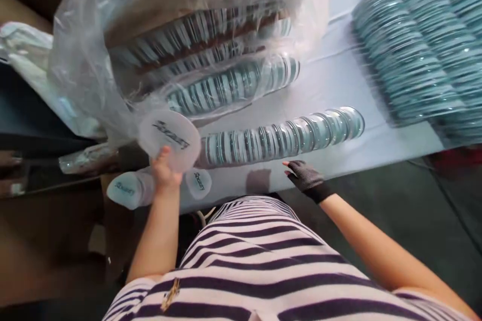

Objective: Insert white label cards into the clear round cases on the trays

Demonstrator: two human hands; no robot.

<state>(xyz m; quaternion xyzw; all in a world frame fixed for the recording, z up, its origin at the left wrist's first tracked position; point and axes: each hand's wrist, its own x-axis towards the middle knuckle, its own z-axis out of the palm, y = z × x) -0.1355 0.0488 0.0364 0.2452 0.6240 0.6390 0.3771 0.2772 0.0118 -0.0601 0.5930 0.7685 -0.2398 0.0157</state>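
My left hand grips a round, frosted white disc with dark lettering, its thumb on the printed face. Whether a single disc or a stack is in that hand, I cannot tell. Beside the wrist lies a stack of similar printed discs, and another printed disc rests to its right. A long row of clear round plastic pieces, nested on edge, runs rightward across the table. Near the front of this row, my right hand wears a dark fingerless glove. Its fingers are extended, holding nothing.
Behind the row, an open clear plastic bag holds several more rows of clear pieces. Large piles of clear round pieces cover the right end of the pale table. Crumpled plastic lies at the left.
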